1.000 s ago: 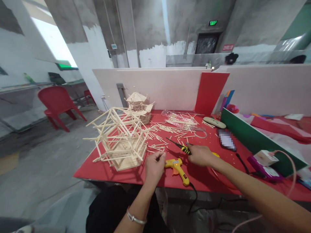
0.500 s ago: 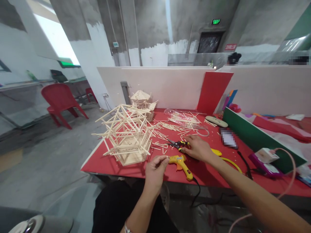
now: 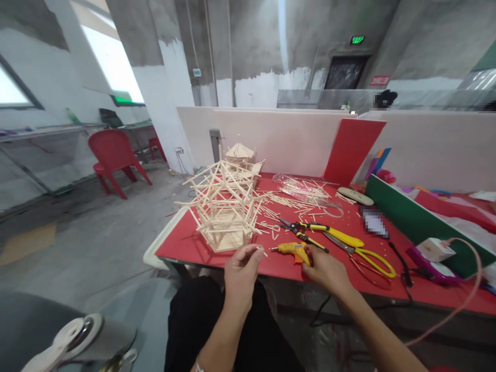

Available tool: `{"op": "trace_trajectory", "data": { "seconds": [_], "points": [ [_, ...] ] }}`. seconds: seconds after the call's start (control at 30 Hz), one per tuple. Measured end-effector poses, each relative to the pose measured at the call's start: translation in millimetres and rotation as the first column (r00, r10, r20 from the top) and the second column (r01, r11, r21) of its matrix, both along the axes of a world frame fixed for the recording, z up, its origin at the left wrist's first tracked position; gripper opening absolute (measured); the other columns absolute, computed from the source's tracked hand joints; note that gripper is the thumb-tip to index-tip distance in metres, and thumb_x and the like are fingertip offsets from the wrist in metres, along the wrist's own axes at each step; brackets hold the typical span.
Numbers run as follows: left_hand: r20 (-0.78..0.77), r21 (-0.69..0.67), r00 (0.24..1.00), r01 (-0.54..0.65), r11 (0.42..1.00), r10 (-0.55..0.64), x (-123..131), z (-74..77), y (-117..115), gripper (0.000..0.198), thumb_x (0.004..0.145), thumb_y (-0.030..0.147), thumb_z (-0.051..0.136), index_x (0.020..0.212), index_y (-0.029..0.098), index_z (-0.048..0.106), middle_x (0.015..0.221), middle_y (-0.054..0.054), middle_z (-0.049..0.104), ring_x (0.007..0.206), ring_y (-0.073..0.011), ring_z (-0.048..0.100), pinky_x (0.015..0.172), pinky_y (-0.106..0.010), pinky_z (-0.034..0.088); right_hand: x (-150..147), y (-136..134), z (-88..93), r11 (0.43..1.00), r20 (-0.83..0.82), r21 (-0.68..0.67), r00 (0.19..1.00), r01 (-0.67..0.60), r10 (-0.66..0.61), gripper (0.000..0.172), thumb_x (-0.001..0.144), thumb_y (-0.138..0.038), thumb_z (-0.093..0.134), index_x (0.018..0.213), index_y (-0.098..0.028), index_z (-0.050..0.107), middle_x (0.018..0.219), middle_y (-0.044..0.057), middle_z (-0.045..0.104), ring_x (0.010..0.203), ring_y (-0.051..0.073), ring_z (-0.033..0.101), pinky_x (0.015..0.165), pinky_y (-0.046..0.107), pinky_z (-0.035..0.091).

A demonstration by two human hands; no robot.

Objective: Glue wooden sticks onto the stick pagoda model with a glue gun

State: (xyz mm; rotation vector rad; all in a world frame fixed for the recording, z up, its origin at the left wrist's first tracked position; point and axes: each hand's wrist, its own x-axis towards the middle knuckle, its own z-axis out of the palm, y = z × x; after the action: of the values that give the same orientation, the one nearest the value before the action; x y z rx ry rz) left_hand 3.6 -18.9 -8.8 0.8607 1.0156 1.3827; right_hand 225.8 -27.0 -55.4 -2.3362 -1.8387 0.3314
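Note:
My left hand (image 3: 243,264) pinches a short wooden stick (image 3: 262,251) near the table's front edge. To its right, my right hand (image 3: 324,267) is closed around the handle of a yellow glue gun (image 3: 291,249), whose nozzle points left toward the stick without touching it. Behind my left hand stands a frame model of pale sticks (image 3: 225,206) with a hexagonal base and a peaked top. Black-and-yellow pliers (image 3: 306,235) lie just beyond the glue gun. Loose sticks (image 3: 287,201) are scattered past them.
A smaller stick pavilion (image 3: 240,155) stands behind the frame model. Yellow-handled scissors (image 3: 358,250) lie right of my right hand. A phone (image 3: 374,222), a green board (image 3: 418,222) and a white charger (image 3: 434,249) line the right side. A pale partition (image 3: 287,139) closes the back.
My right hand has let go of the pliers and taken hold of the glue gun by its handle. My left hand still pinches the stick. The view has shifted slightly left.

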Motion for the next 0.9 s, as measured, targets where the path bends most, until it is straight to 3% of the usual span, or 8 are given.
{"op": "trace_trajectory", "data": {
  "seconds": [0.1,0.2,0.3,0.43,0.57,0.73,0.9],
  "points": [
    [0.080,-0.025,0.996,-0.026,0.999,0.028,-15,4.5,-3,0.033,0.064,0.036,0.076,0.087,0.014,0.066,0.054,0.002,0.062,0.038,-0.0080,0.052,0.031,-0.015,0.031,1,7,-6.8,0.999,-0.048,-0.023,0.998,0.049,-0.050,0.042,0.071,-0.028,0.053,0.113,-0.021,0.055,0.102,0.011,0.068,0.089,0.028,0.065,0.060,0.029,0.039],
    [0.203,-0.029,0.979,-0.008,1.000,0.014,-29,11.1,-2,0.034,0.064,0.035,0.076,0.088,0.012,0.065,0.077,-0.009,0.072,0.067,-0.0204,0.070,0.043,-0.021,0.049,5,8,-12.9,0.996,-0.079,-0.042,0.993,0.082,-0.085,0.034,0.070,-0.031,0.053,0.102,-0.021,0.060,0.091,0.009,0.070,0.083,0.027,0.066,0.057,0.027,0.038],
    [0.275,-0.057,0.961,-0.015,0.998,0.030,-38,14.1,0,0.034,0.068,0.037,0.073,0.088,0.011,0.065,0.083,-0.012,0.073,0.078,-0.0244,0.071,0.049,-0.024,0.054,9,6,-17.4,0.994,-0.116,-0.049,0.988,0.095,-0.100,0.030,0.071,-0.034,0.052,0.097,-0.023,0.062,0.083,0.006,0.071,0.076,0.024,0.066,0.054,0.025,0.036],
    [0.255,-0.079,0.964,-0.054,0.995,0.072,-44,9.3,7,0.038,0.061,0.026,0.081,0.091,0.013,0.061,0.077,-0.008,0.074,0.068,-0.0200,0.071,0.044,-0.019,0.050,11,5,-20.3,0.996,-0.156,-0.042,0.984,0.079,-0.084,0.031,0.072,-0.036,0.051,0.097,-0.022,0.065,0.082,0.005,0.071,0.075,0.023,0.065,0.055,0.024,0.035],
    [0.259,-0.182,0.965,0.005,0.983,0.043,-47,4.3,14,0.041,0.058,0.020,0.082,0.089,0.015,0.058,0.077,-0.008,0.074,0.065,-0.0182,0.070,0.046,-0.019,0.051,13,7,-22.1,0.996,-0.181,-0.052,0.981,0.067,-0.075,0.035,0.070,-0.035,0.051,0.099,-0.022,0.066,0.085,0.005,0.071,0.076,0.024,0.065,0.056,0.025,0.036],
    [0.212,-0.310,0.974,0.141,0.940,-0.077,-48,6.3,31,0.029,0.063,0.025,0.080,0.082,0.012,0.062,0.072,-0.006,0.072,0.055,-0.0129,0.066,0.039,-0.015,0.045,16,9,-24.1,0.994,-0.196,-0.089,0.977,0.069,-0.086,0.040,0.070,-0.037,0.051,0.104,-0.021,0.065,0.082,0.006,0.070,0.075,0.025,0.064,0.054,0.026,0.034],
    [0.213,-0.342,0.974,0.144,0.929,-0.073,-44,6.4,50,0.028,0.062,0.030,0.081,0.068,0.012,0.060,0.059,0.001,0.064,0.042,-0.0051,0.054,0.031,-0.011,0.031,16,9,-24.1,0.994,-0.209,-0.080,0.973,0.080,-0.095,0.039,0.071,-0.035,0.050,0.104,-0.023,0.065,0.086,0.005,0.071,0.076,0.024,0.064,0.056,0.025,0.034]
  ]
}}
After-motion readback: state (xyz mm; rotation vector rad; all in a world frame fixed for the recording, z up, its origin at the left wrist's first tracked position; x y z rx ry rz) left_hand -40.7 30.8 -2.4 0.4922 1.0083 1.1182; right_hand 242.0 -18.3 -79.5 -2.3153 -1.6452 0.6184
